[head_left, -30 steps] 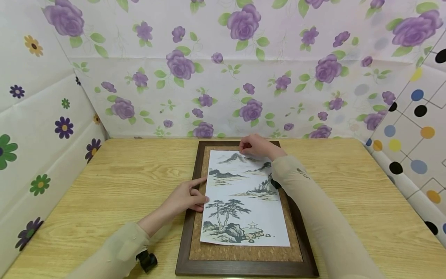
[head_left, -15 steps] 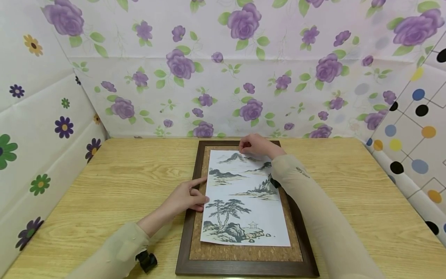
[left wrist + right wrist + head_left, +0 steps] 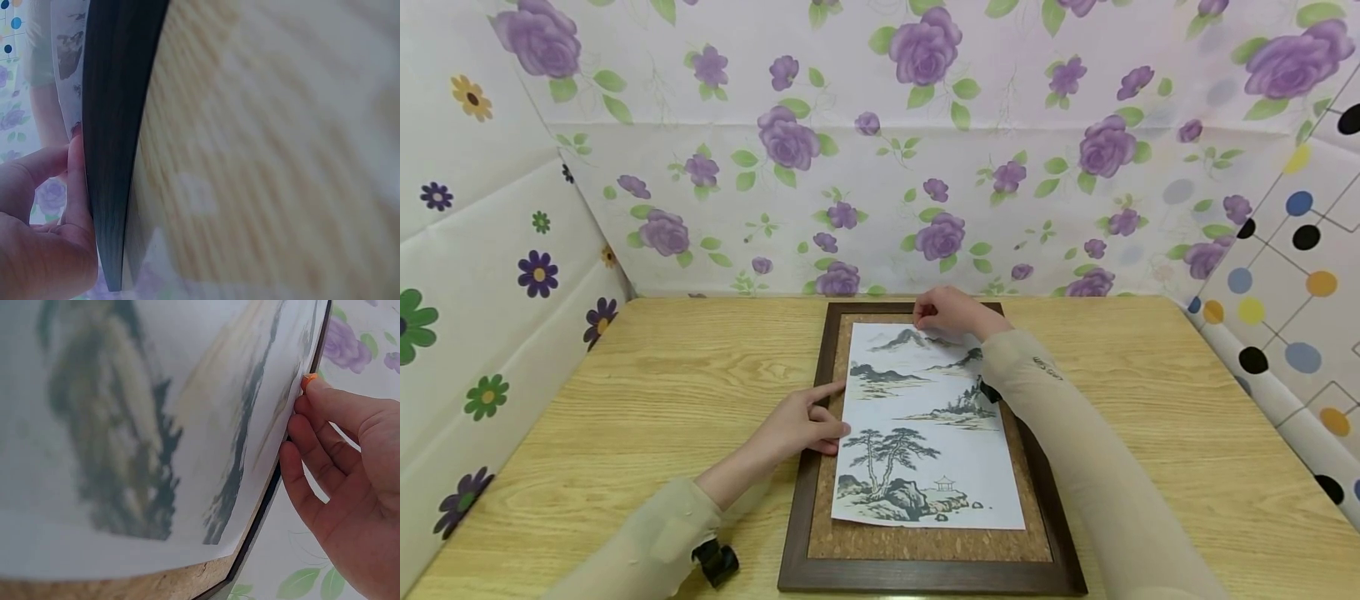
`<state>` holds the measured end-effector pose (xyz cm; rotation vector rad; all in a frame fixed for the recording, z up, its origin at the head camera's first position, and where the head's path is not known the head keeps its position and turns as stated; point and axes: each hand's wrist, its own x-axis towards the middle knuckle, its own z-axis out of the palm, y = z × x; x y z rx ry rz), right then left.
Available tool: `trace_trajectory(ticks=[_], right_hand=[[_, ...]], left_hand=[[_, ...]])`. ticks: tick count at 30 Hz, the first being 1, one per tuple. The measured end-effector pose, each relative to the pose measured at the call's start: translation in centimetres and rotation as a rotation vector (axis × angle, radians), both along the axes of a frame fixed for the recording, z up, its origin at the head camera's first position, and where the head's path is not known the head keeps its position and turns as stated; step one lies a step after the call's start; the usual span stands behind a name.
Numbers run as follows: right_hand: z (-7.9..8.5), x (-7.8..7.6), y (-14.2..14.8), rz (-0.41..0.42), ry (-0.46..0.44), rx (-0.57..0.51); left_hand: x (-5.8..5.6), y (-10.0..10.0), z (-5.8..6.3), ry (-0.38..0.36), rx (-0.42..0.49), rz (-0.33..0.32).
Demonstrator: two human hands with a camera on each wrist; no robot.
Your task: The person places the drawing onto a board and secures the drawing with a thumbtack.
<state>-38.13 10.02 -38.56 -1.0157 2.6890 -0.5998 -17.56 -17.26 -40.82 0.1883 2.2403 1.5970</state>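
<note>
A white sheet of paper point(image 3: 970, 450) printed with an ink landscape lies on a cork board point(image 3: 925, 546) with a dark brown wooden frame. My left hand point(image 3: 801, 425) reaches over the board's left side; its index fingertip and thumb tip press at the paper's left edge, other fingers curled beneath. At the paper's top edge, my right hand point(image 3: 951, 312) pinches a small orange push pin point(image 3: 309, 380) between thumb and index finger. The pin is mostly hidden by the fingers. In the right wrist view the remaining fingers bend toward the board's edge.
The board rests on a light wood-grain table point(image 3: 715, 358), close to its back edge. Behind stands a white backdrop point(image 3: 865, 183) with purple roses. Side panels with daisies point(image 3: 482, 396) and coloured dots point(image 3: 1285, 275) flank the table. A black wrist strap point(image 3: 715, 561) sits on the left sleeve.
Almost nothing differs. The right hand and forearm have shifted very slightly left at the top edge of the paper; the left hand has stayed in place.
</note>
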Motion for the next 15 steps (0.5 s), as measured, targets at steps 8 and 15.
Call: trace_trajectory(ticks=[8, 15], right_hand=[[0.29, 0.33, -0.19, -0.021, 0.020, 0.021], [0.40, 0.42, -0.36, -0.038, 0.017, 0.037]], left_hand=[[-0.06, 0.10, -0.03, 0.004, -0.005, 0.005], [-0.18, 0.08, -0.11, -0.001, -0.010, 0.002]])
